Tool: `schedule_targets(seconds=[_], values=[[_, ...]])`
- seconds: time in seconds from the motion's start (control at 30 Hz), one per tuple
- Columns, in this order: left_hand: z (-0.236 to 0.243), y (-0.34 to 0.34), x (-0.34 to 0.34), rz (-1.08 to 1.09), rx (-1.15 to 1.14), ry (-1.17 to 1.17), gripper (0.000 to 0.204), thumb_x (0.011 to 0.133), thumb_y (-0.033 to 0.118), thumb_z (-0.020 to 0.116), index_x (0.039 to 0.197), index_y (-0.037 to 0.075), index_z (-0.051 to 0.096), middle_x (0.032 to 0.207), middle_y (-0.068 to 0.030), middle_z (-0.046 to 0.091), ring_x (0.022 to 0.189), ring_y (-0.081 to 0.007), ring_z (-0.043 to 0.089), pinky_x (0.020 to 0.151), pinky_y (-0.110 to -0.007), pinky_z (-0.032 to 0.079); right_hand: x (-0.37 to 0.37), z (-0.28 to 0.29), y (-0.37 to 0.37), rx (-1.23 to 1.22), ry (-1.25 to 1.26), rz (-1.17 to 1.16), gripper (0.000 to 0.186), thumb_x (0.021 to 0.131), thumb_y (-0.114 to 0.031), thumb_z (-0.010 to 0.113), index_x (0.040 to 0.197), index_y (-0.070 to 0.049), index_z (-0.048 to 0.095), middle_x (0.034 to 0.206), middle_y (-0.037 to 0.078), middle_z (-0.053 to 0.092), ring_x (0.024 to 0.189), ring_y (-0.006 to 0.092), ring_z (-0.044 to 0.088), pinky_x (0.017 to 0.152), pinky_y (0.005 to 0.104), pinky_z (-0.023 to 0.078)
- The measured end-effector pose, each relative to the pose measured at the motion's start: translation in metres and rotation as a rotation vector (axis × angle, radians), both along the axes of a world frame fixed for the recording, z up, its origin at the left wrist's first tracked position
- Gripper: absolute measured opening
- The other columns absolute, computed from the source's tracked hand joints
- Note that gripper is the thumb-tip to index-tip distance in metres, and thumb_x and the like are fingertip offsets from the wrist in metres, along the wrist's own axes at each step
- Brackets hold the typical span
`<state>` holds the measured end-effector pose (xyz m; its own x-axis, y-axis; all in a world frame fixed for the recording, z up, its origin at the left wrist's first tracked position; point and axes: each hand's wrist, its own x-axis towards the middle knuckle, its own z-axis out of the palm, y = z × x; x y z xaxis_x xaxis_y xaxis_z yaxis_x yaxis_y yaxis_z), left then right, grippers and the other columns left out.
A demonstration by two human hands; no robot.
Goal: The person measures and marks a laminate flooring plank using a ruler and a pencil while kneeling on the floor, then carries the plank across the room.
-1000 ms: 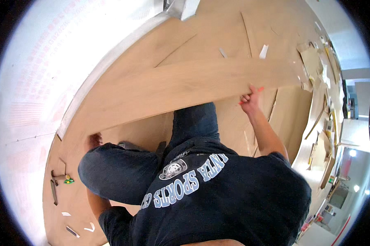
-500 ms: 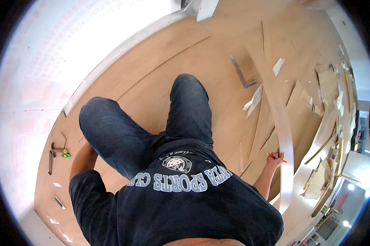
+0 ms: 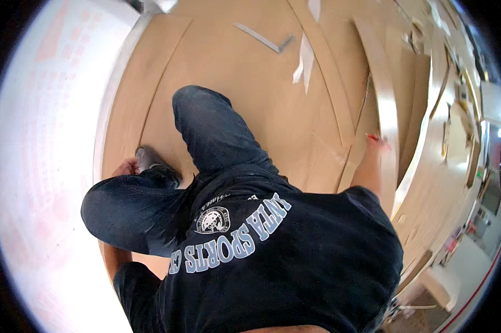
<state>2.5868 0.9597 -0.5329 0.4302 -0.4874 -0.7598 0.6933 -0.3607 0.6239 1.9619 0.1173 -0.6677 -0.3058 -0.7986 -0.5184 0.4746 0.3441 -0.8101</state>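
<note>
My right hand [image 3: 377,149], blurred, is closed around a thin red pencil [image 3: 371,136]. It rests at the left edge of a long, narrow wooden strip [image 3: 379,83] that curves away along my right side. My left hand [image 3: 127,166] is low beside my bent left leg, next to a grey shoe [image 3: 149,159]. Its fingers are partly hidden and too small to read. A metal try square [image 3: 270,44] lies on the brown board [image 3: 250,72] ahead of my knee. Right of the square is a torn white paper piece [image 3: 305,62].
Another flat strip [image 3: 322,72] runs between the paper and the wooden strip. Brown sheets [image 3: 417,100] and scraps crowd the right side. A white surface [image 3: 45,166] borders the board on my left. A long board edge [image 3: 160,83] crosses at the front left.
My view and body have turned, shifting the scene leftward. My left hand has come into sight by the shoe. The wooden strip now lies farther right of the papers; my right hand keeps the pencil.
</note>
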Motion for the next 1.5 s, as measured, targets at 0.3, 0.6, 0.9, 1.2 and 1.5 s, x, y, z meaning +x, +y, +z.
schedule_targets(seconds=[0.3,0.6,0.9,1.2,1.5], values=[[0.031,-0.026,0.015,0.038,-0.014,-0.216,0.037,0.106,0.029,0.054,0.131,0.001,0.059,0.097,-0.0033,0.057,0.085,-0.016,0.054,0.082,-0.029,0.047,0.135,-0.081,0.049,-0.164,2.013,1.452,0.083,0.089,-0.058,0.071,0.149,-0.004,0.05,0.141,0.025,0.058,0.127,0.0373,0.059,0.104,0.0475,0.048],[0.043,-0.058,0.033,-0.03,-0.125,-0.256,0.035,0.108,0.03,0.052,0.125,0.003,0.066,0.098,-0.0005,0.063,0.087,-0.0106,0.057,0.083,-0.025,0.047,0.141,-0.056,0.135,-0.243,1.872,1.321,0.085,0.08,-0.059,0.078,0.136,0.001,0.056,0.13,0.032,0.061,0.121,0.044,0.06,0.104,0.0519,0.047],[0.043,-0.114,0.061,-0.385,-0.227,-0.226,0.038,0.107,0.035,0.053,0.124,0.004,0.067,0.099,-0.0025,0.063,0.091,-0.0127,0.056,0.087,-0.027,0.047,0.056,0.013,0.259,0.024,1.719,1.645,0.105,0.078,-0.052,0.083,0.15,0.009,0.037,0.145,0.034,0.049,0.137,0.0452,0.048,0.115,0.0507,0.039],[0.024,-0.192,0.086,-0.92,-0.214,-0.416,0.041,0.102,0.037,0.057,0.125,0.004,0.067,0.109,-0.0089,0.068,0.094,-0.0202,0.064,0.085,-0.036,0.053,0.322,0.013,0.157,-0.476,1.687,1.467,0.048,0.095,-0.04,0.065,0.118,0.002,0.066,0.12,0.029,0.066,0.112,0.045,0.063,0.098,0.0513,0.049],[-0.122,-0.271,0.25,-0.904,0.313,-1.148,0.036,0.092,0.022,0.059,0.119,0.0,0.069,0.111,-0.0227,0.068,0.106,-0.0374,0.067,0.092,-0.049,0.053,0.439,-0.036,0.124,-0.152,1.859,1.689,0.109,0.069,-0.066,0.081,0.154,-0.012,0.039,0.131,0.029,0.063,0.124,0.0437,0.06,0.105,0.0527,0.047]])
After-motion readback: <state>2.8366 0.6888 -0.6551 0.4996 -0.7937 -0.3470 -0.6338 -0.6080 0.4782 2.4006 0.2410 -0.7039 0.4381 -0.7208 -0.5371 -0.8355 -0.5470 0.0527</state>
